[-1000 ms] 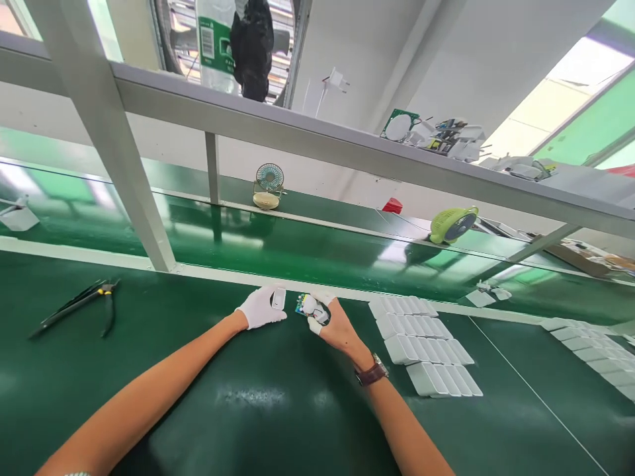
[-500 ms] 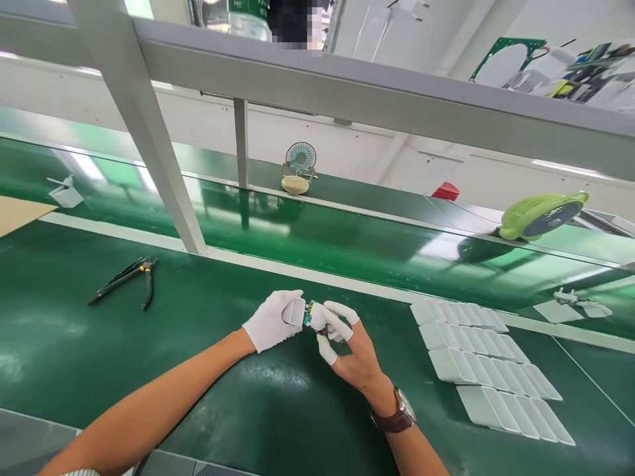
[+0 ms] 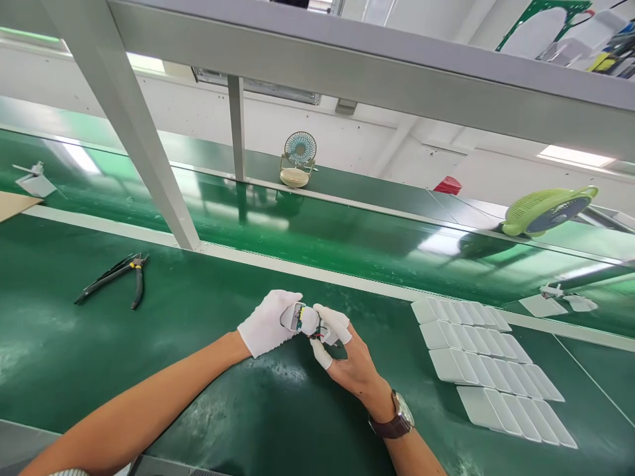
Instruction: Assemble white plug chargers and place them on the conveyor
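My left hand, in a white glove, is closed around a small white plastic housing with its open end facing right. My right hand, with white finger cots on several fingers, grips a white part carrying a green circuit board, a rounded white piece and dark and red wires. The board's edge sits at the mouth of the housing, partly inside it. How deep it reaches is hidden by the housing wall. Both hands are above the green work surface.
Cutting pliers and a dark slim tool beside them lie at left. Rows of white housings stand at right. Behind are a conveyor belt, white assemblies, a small fan, a green fan and a slanted metal post.
My right hand has moved left, bringing the circuit board from just outside the housing into its mouth. My left hand keeps its hold. The camera view has shifted slightly.
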### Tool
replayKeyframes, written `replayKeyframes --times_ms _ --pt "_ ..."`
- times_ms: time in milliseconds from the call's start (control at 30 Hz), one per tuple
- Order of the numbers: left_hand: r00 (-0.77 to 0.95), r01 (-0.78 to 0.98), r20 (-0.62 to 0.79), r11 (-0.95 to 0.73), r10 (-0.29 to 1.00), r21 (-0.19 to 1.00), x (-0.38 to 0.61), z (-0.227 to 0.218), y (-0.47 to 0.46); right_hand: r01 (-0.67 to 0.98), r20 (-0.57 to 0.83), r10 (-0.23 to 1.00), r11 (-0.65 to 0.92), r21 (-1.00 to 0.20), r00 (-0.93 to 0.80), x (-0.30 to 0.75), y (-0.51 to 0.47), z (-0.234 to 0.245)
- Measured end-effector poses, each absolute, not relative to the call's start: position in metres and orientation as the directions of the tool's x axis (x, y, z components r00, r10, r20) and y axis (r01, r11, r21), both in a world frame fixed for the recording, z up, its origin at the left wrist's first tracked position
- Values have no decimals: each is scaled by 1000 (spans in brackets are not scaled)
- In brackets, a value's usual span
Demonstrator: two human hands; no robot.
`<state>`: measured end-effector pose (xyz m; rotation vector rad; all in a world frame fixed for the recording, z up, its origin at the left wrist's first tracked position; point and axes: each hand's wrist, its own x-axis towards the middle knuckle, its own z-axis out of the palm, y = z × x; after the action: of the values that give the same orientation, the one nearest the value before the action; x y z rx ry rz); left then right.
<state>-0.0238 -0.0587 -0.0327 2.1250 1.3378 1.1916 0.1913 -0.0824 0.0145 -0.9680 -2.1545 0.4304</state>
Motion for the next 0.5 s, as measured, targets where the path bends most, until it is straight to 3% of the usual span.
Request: replayKeyframes --times_ms 500 --pt "230 536 543 -571 808 623 -23 -36 -59 509 507 723 691 -514 -470 188 -81 7"
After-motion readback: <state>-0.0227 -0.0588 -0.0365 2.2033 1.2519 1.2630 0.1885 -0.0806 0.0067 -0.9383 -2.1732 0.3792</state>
